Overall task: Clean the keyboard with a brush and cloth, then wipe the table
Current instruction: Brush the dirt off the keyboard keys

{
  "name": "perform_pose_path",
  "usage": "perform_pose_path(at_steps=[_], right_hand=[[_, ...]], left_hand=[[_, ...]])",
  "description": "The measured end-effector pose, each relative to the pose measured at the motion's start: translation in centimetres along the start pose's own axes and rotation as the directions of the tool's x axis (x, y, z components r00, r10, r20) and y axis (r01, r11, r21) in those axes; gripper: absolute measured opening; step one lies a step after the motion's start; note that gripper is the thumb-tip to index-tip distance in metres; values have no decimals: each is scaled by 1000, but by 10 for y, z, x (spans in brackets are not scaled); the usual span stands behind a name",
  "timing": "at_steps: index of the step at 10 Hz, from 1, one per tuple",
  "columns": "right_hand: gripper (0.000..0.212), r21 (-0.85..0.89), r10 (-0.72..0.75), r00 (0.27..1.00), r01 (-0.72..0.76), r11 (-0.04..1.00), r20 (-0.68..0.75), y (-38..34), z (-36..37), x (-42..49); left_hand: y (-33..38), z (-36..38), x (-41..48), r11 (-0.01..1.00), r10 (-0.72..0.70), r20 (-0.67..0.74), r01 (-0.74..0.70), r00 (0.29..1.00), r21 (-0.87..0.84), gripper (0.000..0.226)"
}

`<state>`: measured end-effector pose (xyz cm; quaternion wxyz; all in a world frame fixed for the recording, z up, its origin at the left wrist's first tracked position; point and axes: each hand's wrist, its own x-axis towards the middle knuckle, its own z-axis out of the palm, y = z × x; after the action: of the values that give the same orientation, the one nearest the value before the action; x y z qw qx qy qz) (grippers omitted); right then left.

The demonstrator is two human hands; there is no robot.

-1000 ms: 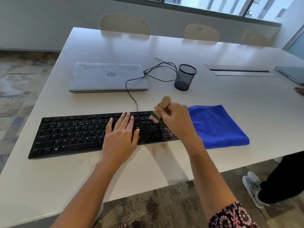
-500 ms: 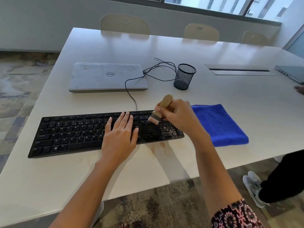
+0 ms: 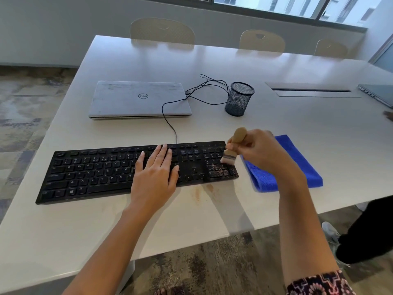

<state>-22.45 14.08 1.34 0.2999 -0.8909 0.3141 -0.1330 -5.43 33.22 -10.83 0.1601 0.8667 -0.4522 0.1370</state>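
Item: brush point(image 3: 230, 153), gripped by right hand point(image 3: 259, 152), has swept rightward to the number-pad edge of the keyboard point(image 3: 95, 173), beside the blue cloth point(image 3: 297, 167). Left hand point(image 3: 155, 173) lies flat, steadying the keys. Brown crumbs point(image 3: 221, 170) remain (brushing unfinished, I judge).

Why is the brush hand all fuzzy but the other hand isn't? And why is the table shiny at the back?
Head view: motion blur smears the right hand and brush, while the left hand flat on the keyboard is sharp; head view, far end: the glossy table mirrors the chairs.
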Motion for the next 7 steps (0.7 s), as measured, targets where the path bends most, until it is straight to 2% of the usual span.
perform_pose_path(at_steps=[2, 3, 4, 5, 7], right_hand=[[16, -16, -37, 996, 38, 999, 80, -6, 9, 6], [9, -4, -121, 984, 123, 992, 133, -18, 25, 6], [16, 31, -169, 975, 166, 986, 144, -23, 29, 4], [12, 47, -146, 985, 143, 989, 89, -17, 21, 5], [18, -54, -83, 996, 84, 995, 32, -6, 15, 3]], left_hand=[[0, 0, 0, 1000, -1, -3, 1, 1000, 10, 58], [0, 1, 0, 1000, -1, -5, 1, 1000, 15, 58], [0, 1, 0, 1000, -1, -5, 1, 1000, 15, 58], [0, 0, -1, 1000, -3, -2, 3, 1000, 17, 57], [0, 0, 0, 1000, -7, 1, 7, 1000, 17, 58]])
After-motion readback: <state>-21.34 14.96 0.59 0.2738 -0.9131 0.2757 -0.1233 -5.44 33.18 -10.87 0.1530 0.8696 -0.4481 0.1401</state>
